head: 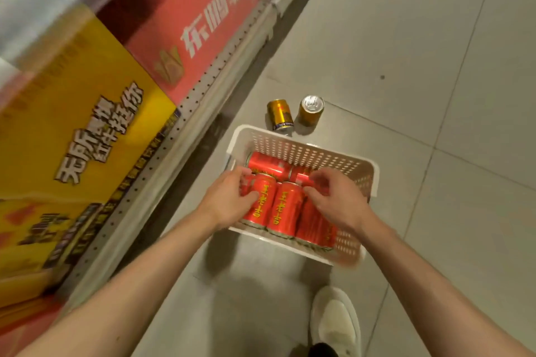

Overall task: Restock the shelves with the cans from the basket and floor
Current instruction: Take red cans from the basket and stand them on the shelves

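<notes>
A white basket [304,151] with little holes sits on the grey floor [406,38], and it is full of red cans [285,207] lying on their sides. Both hands reach down into it. The left hand [229,200] has its fingers curled around one red can [261,200] at the basket's 9 o'clock side, with the thumb on top. The right hand [338,200] has bent fingers pinching at a can at the 3 o'clock side, but I cannot tell if it really holds it. Just past the basket, at 12 o'clock, two gold cans [310,110] stand on the floor, close together. At 9 o'clock from the basket is a low shelf [185,113] with a yellow box [72,124] and a red box [203,32] on it. A white shoe [336,322] is at 6 o'clock.
</notes>
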Motion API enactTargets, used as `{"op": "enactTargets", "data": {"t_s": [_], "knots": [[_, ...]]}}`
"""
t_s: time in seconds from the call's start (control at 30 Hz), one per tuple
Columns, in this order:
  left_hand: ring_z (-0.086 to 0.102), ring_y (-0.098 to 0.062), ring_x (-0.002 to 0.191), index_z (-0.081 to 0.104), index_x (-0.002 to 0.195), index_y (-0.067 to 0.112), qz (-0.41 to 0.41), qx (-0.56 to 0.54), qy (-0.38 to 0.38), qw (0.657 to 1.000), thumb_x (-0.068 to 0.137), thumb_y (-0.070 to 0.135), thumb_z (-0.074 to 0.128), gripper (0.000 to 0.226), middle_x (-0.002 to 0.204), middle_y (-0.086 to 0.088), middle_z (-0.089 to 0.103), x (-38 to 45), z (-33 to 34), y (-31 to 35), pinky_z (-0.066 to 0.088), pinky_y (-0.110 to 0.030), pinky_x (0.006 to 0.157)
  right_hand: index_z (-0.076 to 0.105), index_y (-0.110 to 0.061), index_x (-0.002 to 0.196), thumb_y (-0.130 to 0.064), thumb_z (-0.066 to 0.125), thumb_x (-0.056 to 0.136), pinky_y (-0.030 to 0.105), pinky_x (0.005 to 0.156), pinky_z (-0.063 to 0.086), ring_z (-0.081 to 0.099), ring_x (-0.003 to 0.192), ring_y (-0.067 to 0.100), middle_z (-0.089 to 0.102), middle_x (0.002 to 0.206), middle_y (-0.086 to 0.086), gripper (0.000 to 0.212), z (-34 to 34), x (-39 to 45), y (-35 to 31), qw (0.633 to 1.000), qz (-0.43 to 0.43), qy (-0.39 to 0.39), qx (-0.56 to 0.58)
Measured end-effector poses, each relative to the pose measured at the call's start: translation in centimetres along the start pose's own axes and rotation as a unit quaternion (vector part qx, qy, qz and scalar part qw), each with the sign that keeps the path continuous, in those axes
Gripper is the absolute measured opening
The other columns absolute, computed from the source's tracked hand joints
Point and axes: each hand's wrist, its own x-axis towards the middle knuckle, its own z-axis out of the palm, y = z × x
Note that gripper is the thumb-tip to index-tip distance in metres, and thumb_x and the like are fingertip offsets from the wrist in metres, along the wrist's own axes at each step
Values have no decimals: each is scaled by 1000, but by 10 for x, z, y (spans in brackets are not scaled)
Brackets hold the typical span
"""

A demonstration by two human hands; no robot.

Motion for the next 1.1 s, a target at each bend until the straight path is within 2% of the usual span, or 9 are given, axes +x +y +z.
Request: {"op": "enactTargets", "data": {"t_s": [0.13, 0.23, 0.3, 0.4, 0.53, 0.67, 0.93, 1.0, 1.1], "knots": [[70, -25, 107, 59, 125, 18, -7, 34, -37, 999, 89, 24, 73, 39, 116, -3, 70, 35, 20, -20, 53, -31, 90, 75, -17, 113, -40, 72, 90, 43, 94, 55, 69, 105, 23, 75, 112, 3, 32, 29, 31, 15, 997, -50, -10, -58], [70, -26, 108, 59, 128, 19, -33, 23, -77, 996, 89, 32, 75, 45, 121, -6, 70, 51, 28, -26, 54, -41, 99, 73, -19, 105, -50, 70, 91, 42, 91, 54, 67, 102, 25, 72, 107, 4, 34, 41, 46, 26, 993, -48, -56, -97], [72, -21, 100, 64, 120, 19, -38, 14, -84, 996, 89, 32, 76, 36, 113, -4, 74, 57, 32, -28, 56, -40, 96, 71, -19, 95, -49, 72, 90, 40, 86, 55, 68, 92, 22, 73, 96, 1, 30, 45, 52, 33, 994, -40, -69, -79], [72, -16, 96, 69, 109, 25, -29, 17, -84, 996, 87, 38, 79, 27, 104, 3, 75, 60, 36, -30, 56, -33, 91, 66, -22, 98, -50, 75, 89, 37, 85, 54, 67, 90, 17, 71, 96, -5, 32, 49, 52, 39, 997, -26, -60, -37], [69, -17, 103, 60, 124, 22, -40, 19, -70, 997, 81, 44, 84, 54, 110, 5, 71, 60, 38, -32, 55, -38, 97, 50, -33, 98, -59, 77, 83, 31, 76, 50, 63, 86, 10, 65, 98, -13, 40, 49, 52, 46, 996, -8, -90, -19], [66, -14, 97, 45, 118, 30, -47, 25, -56, 997, 77, 47, 85, 59, 95, 18, 58, 60, 38, -33, 54, -34, 90, 44, -34, 99, -66, 83, 71, 26, 64, 45, 59, 77, 5, 65, 98, -12, 57, 47, 54, 47, 993, -4, -119, -7], [71, -17, 101, 43, 128, 25, 11, 19, -5, 1000, 79, 48, 82, 68, 114, 3, 71, 46, 33, -30, 56, -42, 93, 46, -27, 98, -55, 91, 66, 26, 63, 48, 56, 66, 7, 66, 85, -11, 62, 46, 49, 45, 992, -18, -118, 43], [70, -8, 97, 43, 127, 29, 34, 20, 19, 999, 77, 54, 81, 68, 110, 12, 70, 39, 24, -28, 58, -36, 88, 48, -28, 99, -50, 93, 66, 18, 60, 47, 62, 66, 1, 70, 91, -10, 60, 45, 44, 43, 993, -34, -101, 56], [63, 18, 77, 39, 122, 39, 65, 26, 51, 996, 70, 66, 78, 70, 88, 29, 62, 22, 6, -23, 47, -5, 62, 50, -33, 113, -40, 94, 69, 10, 67, 50, 66, 83, -7, 65, 115, -9, 63, 47, 39, 40, 991, -68, -74, 92]]}}
